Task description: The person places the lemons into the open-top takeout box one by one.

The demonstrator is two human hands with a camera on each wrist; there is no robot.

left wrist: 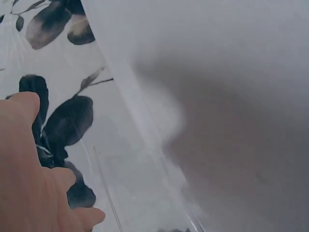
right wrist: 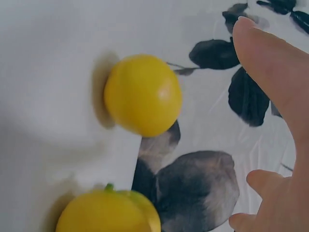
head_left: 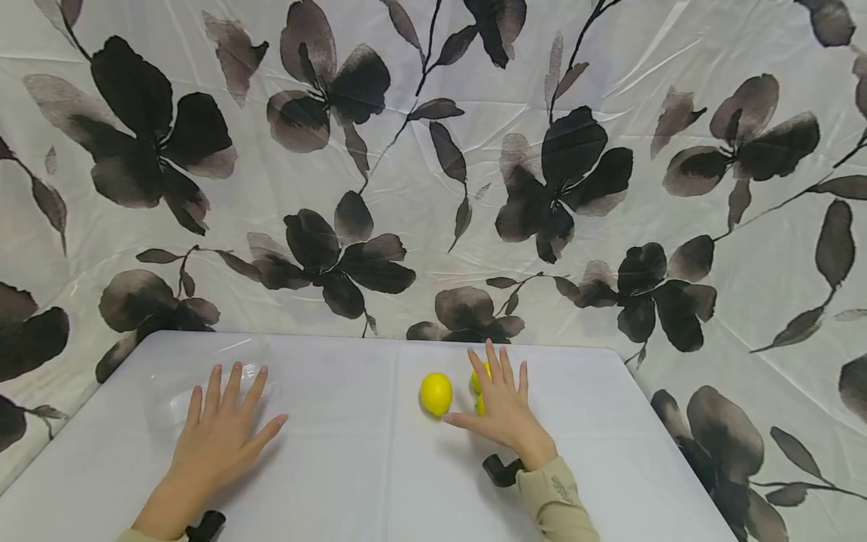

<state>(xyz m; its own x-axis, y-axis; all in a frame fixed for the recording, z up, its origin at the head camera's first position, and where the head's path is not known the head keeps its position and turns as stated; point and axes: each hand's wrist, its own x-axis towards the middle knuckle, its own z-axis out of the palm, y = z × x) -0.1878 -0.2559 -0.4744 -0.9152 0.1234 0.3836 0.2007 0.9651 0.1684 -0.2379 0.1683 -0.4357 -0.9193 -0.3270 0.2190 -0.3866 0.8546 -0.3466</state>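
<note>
In the lower left of the head view we are seeing a clear, crinkled plastic film (head_left: pixel 169 395); its outline is almost vanishing into the white, faintly creased tabletop (head_left: pixel 352 482), and only glints are marking its edges. The bare left hand (head_left: pixel 220 440) is covering part of it, fingers straight and spread, gripping nothing; whether it is touching the film we cannot tell. Below, a black, glossy wrist device (head_left: pixel 206 525) is being cut off by the bottom edge. In the left wrist view the hand is being cropped at the left, beside a blurred shadow.

Right of centre we are finding a smooth, bright yellow, egg-shaped fruit (head_left: pixel 436 394), lying whole on the tabletop. Just beside it, more yellow fruit (head_left: pixel 480 406) is showing only in slivers behind the bare right hand (head_left: pixel 501 410), which is fanning its fingers wide and holding nothing. In the right wrist view a gap is separating thumb and nearest fruit, while the lower fruit, bearing a green nub, is running out of the bottom edge. A beige fabric sleeve (head_left: pixel 558 500) is leaving the frame at the lower right. Across the top, a wrinkled, slightly shiny floral sheet (head_left: pixel 433 181) is hanging, its grey-black blossoms being cropped by the frame.
</note>
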